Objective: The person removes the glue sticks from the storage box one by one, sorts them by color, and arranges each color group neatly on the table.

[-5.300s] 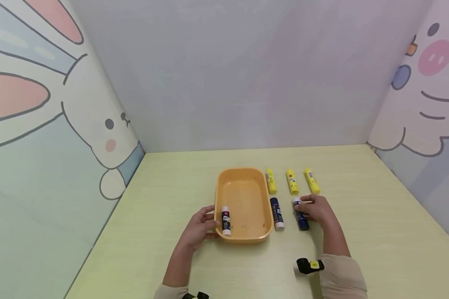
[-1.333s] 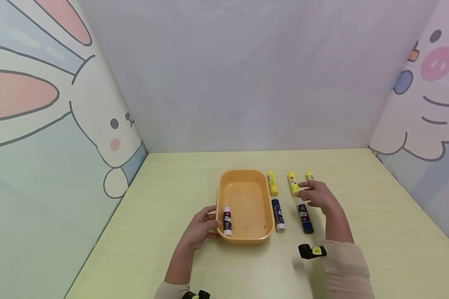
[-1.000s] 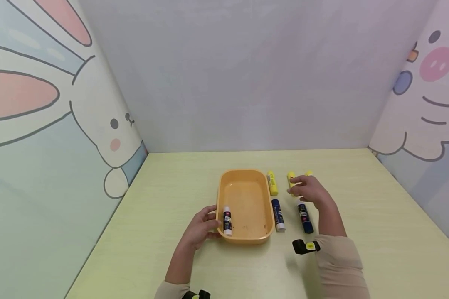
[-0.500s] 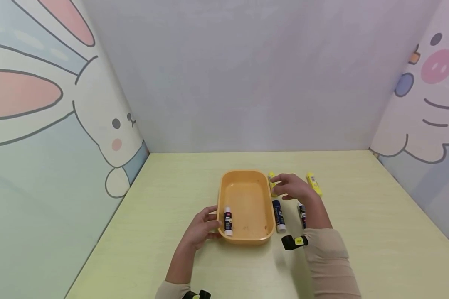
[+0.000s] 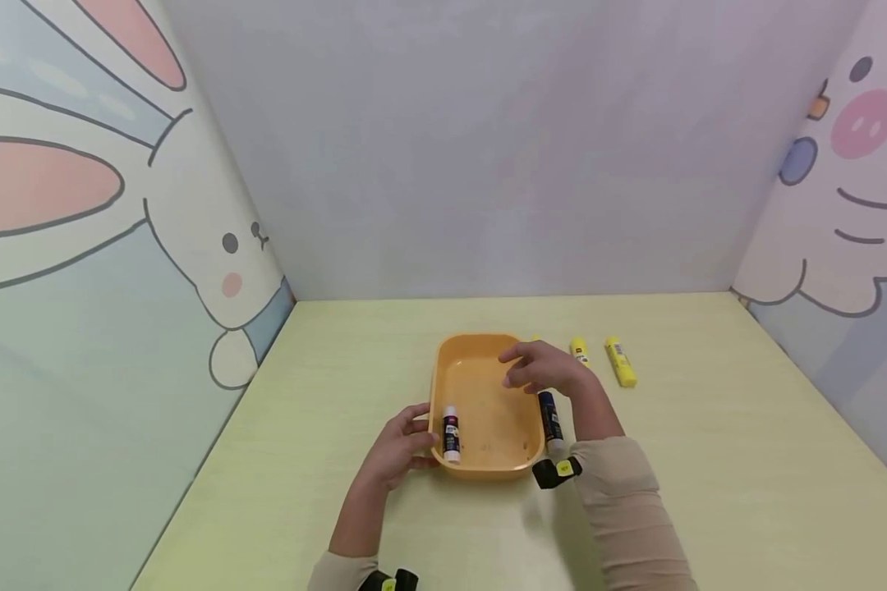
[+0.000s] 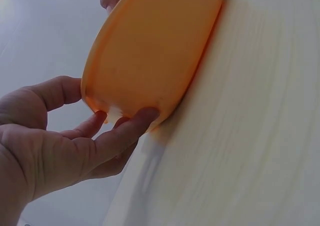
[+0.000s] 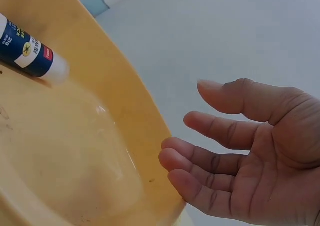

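An orange plastic tray (image 5: 488, 394) lies on the table with one navy glue stick (image 5: 451, 435) inside, along its left wall. My left hand (image 5: 399, 447) grips the tray's near left rim; in the left wrist view its fingers (image 6: 145, 117) touch the outer wall. Over the tray's right side hovers my right hand (image 5: 543, 367), fingers loosely bent and holding nothing. The right wrist view shows that palm free, and the label of the glue stick (image 7: 30, 48) in the tray. Another navy glue stick (image 5: 550, 419) lies against the tray's right side. My right arm hides a further navy one.
Two yellow glue sticks, one in the middle (image 5: 580, 351) and one at the far right (image 5: 621, 363), lie beyond my right arm. A third yellow one is almost covered by my right hand. Walls with cartoon animals enclose the pale table (image 5: 710, 394) at the back and sides.
My right hand has let go of the right-hand navy glue stick and moved left past the yellow ones to above the tray. My left hand stays on the rim.
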Action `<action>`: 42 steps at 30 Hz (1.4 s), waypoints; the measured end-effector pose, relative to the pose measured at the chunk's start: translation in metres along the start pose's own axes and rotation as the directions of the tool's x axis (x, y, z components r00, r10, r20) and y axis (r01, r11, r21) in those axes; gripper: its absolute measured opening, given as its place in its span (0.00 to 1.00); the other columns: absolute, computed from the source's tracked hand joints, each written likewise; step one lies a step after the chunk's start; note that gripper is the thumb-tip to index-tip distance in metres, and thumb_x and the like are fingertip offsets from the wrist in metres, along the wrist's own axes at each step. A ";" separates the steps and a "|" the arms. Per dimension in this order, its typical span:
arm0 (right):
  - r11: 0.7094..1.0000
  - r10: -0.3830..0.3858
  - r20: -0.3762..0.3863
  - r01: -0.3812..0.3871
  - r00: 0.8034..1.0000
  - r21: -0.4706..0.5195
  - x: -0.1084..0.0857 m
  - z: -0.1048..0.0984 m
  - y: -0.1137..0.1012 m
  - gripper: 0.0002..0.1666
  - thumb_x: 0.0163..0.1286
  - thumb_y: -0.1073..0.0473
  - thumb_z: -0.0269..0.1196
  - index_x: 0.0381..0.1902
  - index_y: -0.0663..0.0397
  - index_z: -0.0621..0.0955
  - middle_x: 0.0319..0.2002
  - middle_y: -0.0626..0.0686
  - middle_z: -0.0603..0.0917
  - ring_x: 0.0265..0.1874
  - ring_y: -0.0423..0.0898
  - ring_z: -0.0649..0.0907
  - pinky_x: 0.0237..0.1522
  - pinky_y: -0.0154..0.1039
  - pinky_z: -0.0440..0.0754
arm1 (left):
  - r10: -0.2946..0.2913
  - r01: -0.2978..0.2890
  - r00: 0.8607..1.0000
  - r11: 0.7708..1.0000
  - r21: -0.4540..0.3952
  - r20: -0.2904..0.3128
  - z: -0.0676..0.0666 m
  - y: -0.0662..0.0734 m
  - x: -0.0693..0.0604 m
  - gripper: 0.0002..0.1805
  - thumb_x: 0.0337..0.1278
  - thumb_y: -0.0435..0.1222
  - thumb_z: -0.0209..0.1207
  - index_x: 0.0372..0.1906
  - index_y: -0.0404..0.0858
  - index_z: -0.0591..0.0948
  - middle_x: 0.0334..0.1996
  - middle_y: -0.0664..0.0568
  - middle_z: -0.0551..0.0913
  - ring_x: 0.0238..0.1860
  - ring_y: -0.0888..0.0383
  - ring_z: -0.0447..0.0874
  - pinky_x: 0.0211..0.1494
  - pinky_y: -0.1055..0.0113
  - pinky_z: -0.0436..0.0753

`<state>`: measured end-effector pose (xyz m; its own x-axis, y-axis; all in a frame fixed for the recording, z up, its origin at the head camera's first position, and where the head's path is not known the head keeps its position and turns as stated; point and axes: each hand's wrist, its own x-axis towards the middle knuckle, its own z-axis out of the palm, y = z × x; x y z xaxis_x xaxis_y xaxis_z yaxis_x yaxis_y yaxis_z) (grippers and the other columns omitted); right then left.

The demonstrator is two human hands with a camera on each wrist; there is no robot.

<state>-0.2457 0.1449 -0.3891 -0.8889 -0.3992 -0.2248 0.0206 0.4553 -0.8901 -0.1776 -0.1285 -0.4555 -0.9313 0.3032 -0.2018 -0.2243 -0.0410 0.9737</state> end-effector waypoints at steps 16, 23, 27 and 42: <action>0.995 0.093 0.208 -0.084 0.974 -0.053 0.030 0.015 -0.005 0.28 0.59 0.63 0.64 0.57 0.63 0.73 0.46 0.58 0.79 0.41 0.49 0.80 0.42 0.48 0.80 | -0.008 0.008 1.000 1.000 -0.004 -0.003 0.002 -0.001 0.003 0.32 0.53 0.26 0.55 0.66 0.30 0.62 0.53 0.32 0.71 0.45 0.43 0.78 0.39 0.48 0.81; 0.988 0.152 0.234 -0.140 0.960 -0.069 0.043 0.025 -0.004 0.24 0.56 0.64 0.66 0.52 0.59 0.77 0.39 0.54 0.81 0.38 0.50 0.81 0.39 0.47 0.81 | -0.012 0.012 1.000 1.000 -0.002 -0.012 0.003 0.002 0.003 0.32 0.54 0.26 0.55 0.66 0.31 0.61 0.53 0.32 0.71 0.46 0.41 0.77 0.39 0.47 0.80; 0.986 0.166 0.272 -0.154 0.948 -0.065 0.049 0.030 0.000 0.23 0.56 0.63 0.66 0.51 0.58 0.78 0.39 0.54 0.81 0.39 0.52 0.81 0.40 0.47 0.81 | -0.010 0.010 1.000 1.000 -0.002 -0.004 0.002 0.001 0.003 0.32 0.54 0.26 0.55 0.66 0.30 0.61 0.53 0.32 0.71 0.46 0.41 0.77 0.40 0.47 0.80; 0.963 0.212 0.385 -0.258 0.898 0.074 0.061 0.048 0.007 0.21 0.60 0.67 0.62 0.53 0.61 0.76 0.41 0.61 0.82 0.40 0.56 0.82 0.39 0.51 0.81 | -0.007 0.007 1.000 1.000 -0.004 0.001 0.001 0.000 0.002 0.32 0.54 0.25 0.54 0.65 0.29 0.61 0.52 0.32 0.71 0.46 0.42 0.77 0.38 0.49 0.81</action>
<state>-0.2780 0.0857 -0.4275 -0.6182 -0.5685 -0.5429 0.2833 0.4831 -0.8284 -0.1786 -0.1271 -0.4560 -0.9295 0.3040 -0.2087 -0.2321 -0.0425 0.9718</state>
